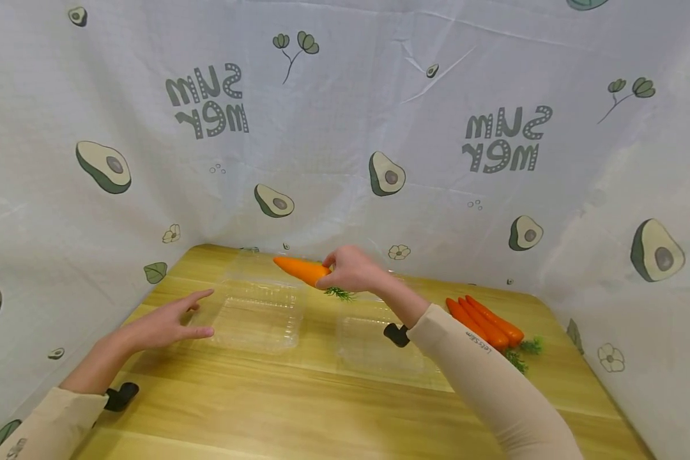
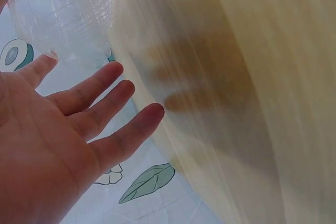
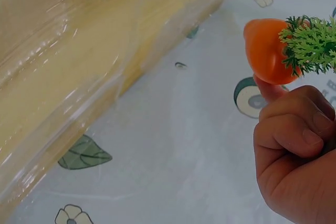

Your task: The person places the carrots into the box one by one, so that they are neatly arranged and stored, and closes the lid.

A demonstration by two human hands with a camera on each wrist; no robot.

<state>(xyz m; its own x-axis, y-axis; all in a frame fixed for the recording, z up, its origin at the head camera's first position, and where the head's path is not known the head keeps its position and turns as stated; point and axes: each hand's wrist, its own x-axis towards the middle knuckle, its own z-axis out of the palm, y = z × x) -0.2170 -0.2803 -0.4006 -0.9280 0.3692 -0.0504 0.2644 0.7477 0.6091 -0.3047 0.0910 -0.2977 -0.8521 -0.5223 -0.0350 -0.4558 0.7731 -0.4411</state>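
Note:
Pinched by its leafy end, an orange carrot is held above the table in my right hand. Its tip points left, and green fronds stick out beside the fingers in the right wrist view. My left hand hovers with spread fingers at the left side of a clear plastic box, holding nothing; the left wrist view shows its palm. A second clear plastic box lies to the right, partly behind my right forearm.
Several carrots with green tops lie together at the table's right side. The wooden table is backed by a white curtain printed with avocados, which also hangs along both sides.

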